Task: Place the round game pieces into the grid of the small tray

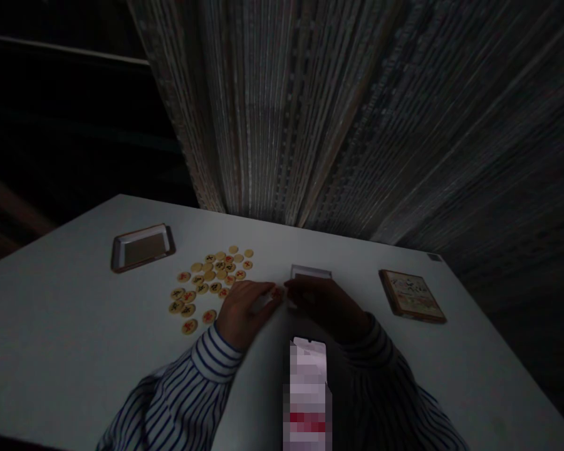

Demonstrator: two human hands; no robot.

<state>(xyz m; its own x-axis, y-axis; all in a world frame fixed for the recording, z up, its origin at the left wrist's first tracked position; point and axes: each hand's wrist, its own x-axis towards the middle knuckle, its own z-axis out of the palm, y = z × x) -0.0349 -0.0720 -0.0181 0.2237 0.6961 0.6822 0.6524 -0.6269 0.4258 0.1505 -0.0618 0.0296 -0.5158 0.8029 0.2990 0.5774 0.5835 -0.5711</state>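
Note:
Between the thumb and fingers of my left hand [244, 311] is a Chinese chess piece [276, 292] with a red character on its face. My right hand [329, 307] is closed, its fingertips close beside that piece; the dim light hides what they grip. Partly behind my right hand lies a small open box [311, 272] with a pale rim. To the left of my left hand, many loose round Chinese chess pieces [209, 275] spread over the white table [98, 338], some with red or black characters up, others showing plain wood.
An open, shallow tray-like box part [143, 247] lies at the far left. On the right sits a flat box with a printed picture [414, 295]. A lit phone [309, 376] is between my forearms. A striped curtain [263, 125] hangs behind the table.

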